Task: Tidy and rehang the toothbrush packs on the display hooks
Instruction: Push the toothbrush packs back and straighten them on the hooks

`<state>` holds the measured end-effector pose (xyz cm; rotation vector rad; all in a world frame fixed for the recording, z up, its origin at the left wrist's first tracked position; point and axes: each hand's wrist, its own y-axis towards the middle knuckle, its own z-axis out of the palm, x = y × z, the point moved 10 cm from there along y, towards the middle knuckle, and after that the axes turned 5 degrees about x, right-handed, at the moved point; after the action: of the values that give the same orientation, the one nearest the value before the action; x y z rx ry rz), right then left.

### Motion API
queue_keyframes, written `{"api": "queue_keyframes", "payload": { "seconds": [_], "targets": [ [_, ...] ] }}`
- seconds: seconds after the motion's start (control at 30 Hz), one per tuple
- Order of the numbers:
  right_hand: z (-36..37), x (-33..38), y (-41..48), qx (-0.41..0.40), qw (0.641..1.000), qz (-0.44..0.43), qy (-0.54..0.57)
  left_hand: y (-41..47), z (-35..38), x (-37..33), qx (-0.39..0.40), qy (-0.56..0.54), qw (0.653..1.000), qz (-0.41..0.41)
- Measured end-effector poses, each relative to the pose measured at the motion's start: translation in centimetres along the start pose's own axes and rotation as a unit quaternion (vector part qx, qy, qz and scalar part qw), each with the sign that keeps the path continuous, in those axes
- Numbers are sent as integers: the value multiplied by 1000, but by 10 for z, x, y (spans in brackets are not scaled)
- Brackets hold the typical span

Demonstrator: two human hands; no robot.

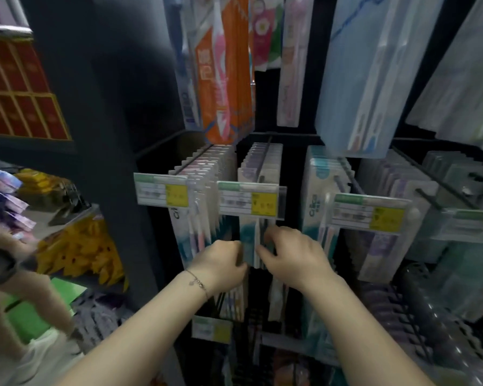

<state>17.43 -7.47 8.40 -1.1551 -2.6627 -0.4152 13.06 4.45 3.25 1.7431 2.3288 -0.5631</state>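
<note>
Several flat teal-white toothbrush packs (250, 242) between left hand (221, 263) and right hand (293, 254)

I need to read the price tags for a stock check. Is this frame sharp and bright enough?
Head view: the price tags have smeared, unreadable print; motion blur streaks the hanging packs at upper right; the wide lens bends the edges; light is dim, the shelf post nearly black; the left hand and right hand gripping the toothbrush packs are sharpest.
</note>
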Motion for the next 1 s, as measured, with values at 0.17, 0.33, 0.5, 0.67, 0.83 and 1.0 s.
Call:
{"api": "queue_keyframes", "payload": {
  "seconds": [0.17,0.33,0.5,0.67,0.83,1.0],
  "targets": [
    [10,10,7,13,1000,7,-9,-2,2,2,18,-27,999,38],
    [17,26,11,15,1000,3,-11,-3,12,6,36,-29,997,62],
    [21,31,12,23,1000,10,-12,-1,15,10,41,-14,997,70],
    [17,16,-1,27,999,29,-6,7,23,-5,57,-14,995,84],
    [0,-22,-27,4,997,73,-30,14,37,-41,53,26,991,117],
    [-10,-63,-51,9,992,116,-46,16,52,-82,53,34,989,132]
  ]
}}
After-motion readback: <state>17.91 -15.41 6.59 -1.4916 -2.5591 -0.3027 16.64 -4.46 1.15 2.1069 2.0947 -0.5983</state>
